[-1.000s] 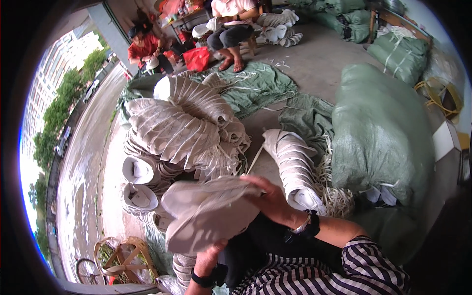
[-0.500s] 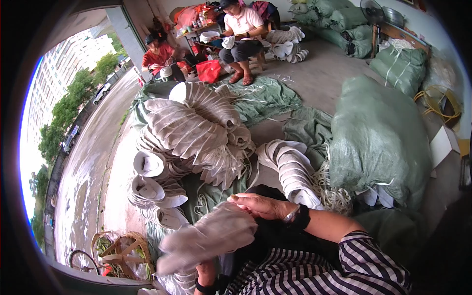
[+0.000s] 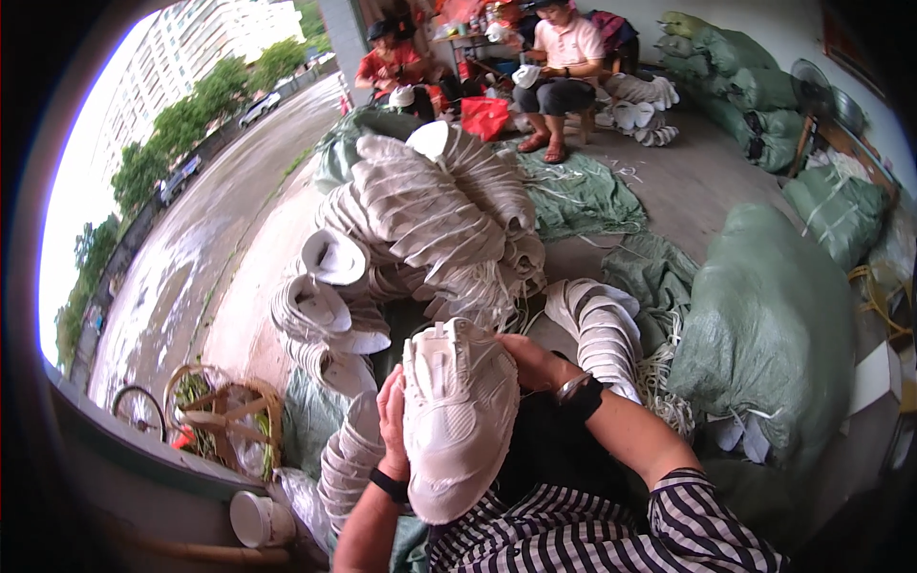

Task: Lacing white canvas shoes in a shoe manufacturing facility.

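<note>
Close in front of me I hold a white shoe upper (image 3: 457, 420), its rounded toe toward me and its top surface with raised panels facing up. My left hand (image 3: 393, 420) presses against its left side, fingers closed along the edge. At the far right side of the upper, my right hand (image 3: 533, 363) grips it; the upper hides part of those fingers. Beyond it lies a big pile of nested shoe uppers (image 3: 430, 215). One curved stack of uppers (image 3: 594, 329) lies to the right, and another stack (image 3: 349, 463) is beside my left forearm.
A large green woven sack (image 3: 764, 334) stands at the right, with loose white laces (image 3: 669, 382) beside it. At lower left are a wicker basket (image 3: 229, 415) and a white bucket (image 3: 262, 519). Two seated people work at the back near a red bag (image 3: 485, 117).
The upper, blurred and lying sideways before, is now turned with its toe toward me. My left hand has come up into sight at its side. The whole view has swung left.
</note>
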A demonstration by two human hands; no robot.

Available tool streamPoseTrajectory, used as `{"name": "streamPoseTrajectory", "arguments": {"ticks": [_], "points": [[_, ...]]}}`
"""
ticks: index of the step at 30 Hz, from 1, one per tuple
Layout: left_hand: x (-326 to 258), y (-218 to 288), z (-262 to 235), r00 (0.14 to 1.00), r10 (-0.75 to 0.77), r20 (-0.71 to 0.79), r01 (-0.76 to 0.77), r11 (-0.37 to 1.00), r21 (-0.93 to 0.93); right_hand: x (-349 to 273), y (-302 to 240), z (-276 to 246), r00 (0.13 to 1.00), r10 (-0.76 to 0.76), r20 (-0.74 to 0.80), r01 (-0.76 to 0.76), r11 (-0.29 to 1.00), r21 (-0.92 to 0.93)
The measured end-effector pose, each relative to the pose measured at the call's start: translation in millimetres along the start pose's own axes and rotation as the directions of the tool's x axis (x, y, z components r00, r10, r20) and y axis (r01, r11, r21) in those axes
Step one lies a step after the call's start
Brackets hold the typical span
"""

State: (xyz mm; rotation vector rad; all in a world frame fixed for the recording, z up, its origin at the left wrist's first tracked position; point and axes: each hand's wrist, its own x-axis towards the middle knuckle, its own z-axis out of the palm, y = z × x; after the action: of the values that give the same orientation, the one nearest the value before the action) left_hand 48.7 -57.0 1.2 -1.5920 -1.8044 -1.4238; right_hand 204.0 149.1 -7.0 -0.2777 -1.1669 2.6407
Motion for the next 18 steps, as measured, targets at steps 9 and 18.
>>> {"name": "streamPoseTrajectory", "arguments": {"ticks": [9, 18], "points": [[-7, 17, -32, 0.81, 0.146, 0.567, -0.226, 0.972, 0.072, -12, -14, 32, 0.97, -0.237, -0.06, 0.128, 0.702, -0.701], [-25, 61, -60, 0.859, -0.052, 0.51, 0.037, 0.998, 0.041, -16, -6, 23, 0.791, -0.608, 0.067, 0.29, 0.277, -0.916]]}}
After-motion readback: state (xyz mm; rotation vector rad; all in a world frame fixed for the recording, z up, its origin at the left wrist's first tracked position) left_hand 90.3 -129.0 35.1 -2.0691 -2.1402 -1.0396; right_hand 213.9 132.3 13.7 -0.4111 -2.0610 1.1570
